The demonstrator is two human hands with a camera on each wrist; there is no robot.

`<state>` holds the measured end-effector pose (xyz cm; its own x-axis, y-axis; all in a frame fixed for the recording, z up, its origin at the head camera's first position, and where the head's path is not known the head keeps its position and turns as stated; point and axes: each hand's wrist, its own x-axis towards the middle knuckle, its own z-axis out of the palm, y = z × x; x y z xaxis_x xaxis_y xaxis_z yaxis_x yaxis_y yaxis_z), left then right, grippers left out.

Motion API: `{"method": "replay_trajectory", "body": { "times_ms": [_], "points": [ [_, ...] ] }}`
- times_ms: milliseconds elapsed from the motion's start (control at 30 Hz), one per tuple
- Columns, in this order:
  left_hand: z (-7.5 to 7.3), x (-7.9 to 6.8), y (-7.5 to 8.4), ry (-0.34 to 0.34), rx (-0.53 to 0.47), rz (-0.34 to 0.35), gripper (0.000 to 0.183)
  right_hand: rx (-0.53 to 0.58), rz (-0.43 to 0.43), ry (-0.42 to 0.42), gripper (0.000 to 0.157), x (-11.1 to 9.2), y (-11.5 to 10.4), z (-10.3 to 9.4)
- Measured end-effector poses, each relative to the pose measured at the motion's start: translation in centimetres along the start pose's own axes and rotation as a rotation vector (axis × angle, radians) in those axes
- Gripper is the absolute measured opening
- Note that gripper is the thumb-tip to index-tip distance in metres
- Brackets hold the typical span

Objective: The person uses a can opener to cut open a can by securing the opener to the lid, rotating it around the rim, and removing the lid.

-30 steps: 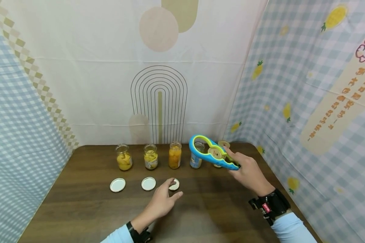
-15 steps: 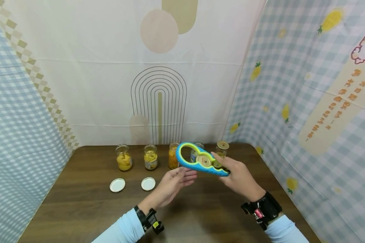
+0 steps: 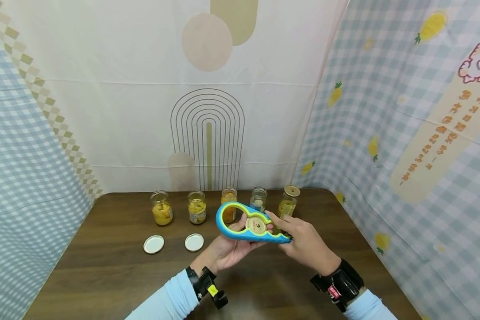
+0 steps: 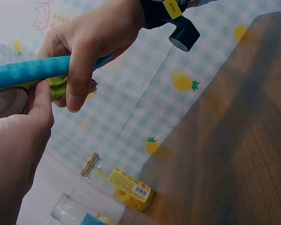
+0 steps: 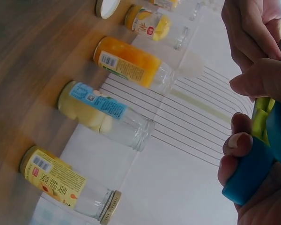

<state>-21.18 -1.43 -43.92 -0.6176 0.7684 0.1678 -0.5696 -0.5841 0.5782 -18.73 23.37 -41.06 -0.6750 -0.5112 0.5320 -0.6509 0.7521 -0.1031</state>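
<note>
A blue and green jar opener is gripped by its handles in my right hand. Within its smaller opening sits a gold jar lid. My left hand is beneath the opener, palm up, thumb and fingertips pinching the lid from both sides. The left wrist view shows the lid's inner face close to the left thumb. Behind the opener stand a lidless jar with a blue label and a jar of yellow fruit with its gold lid on.
Lidless jars of yellow fruit stand at the back left, an orange-filled jar beside them. Two white-faced lids lie before the left jars. Cloth hangs around the brown table.
The right hand has brought the opener left and down, toward the left hand. The left hand has moved under the opener to the lid, and now covers where a third white lid lay.
</note>
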Motion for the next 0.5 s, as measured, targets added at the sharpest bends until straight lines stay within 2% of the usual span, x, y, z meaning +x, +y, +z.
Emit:
{"method": "replay_trajectory", "body": {
  "times_ms": [200,333,400,500],
  "points": [
    [-0.08,0.01,-0.05,0.013,0.004,-0.019,0.082,-0.004,-0.011,0.001,0.088,-0.11,0.13,0.1],
    [-0.22,0.03,-0.17,0.017,0.009,-0.005,0.08,-0.018,-0.011,0.0,0.088,-0.14,0.21,0.24],
    [-0.33,0.01,-0.35,0.028,0.03,0.019,0.071,-0.016,-0.007,0.0,0.088,-0.17,0.27,0.29],
    [-0.66,-0.14,-0.8,0.096,0.068,0.069,0.048,0.016,0.024,0.004,0.088,-0.25,0.61,0.24]
  ]
}}
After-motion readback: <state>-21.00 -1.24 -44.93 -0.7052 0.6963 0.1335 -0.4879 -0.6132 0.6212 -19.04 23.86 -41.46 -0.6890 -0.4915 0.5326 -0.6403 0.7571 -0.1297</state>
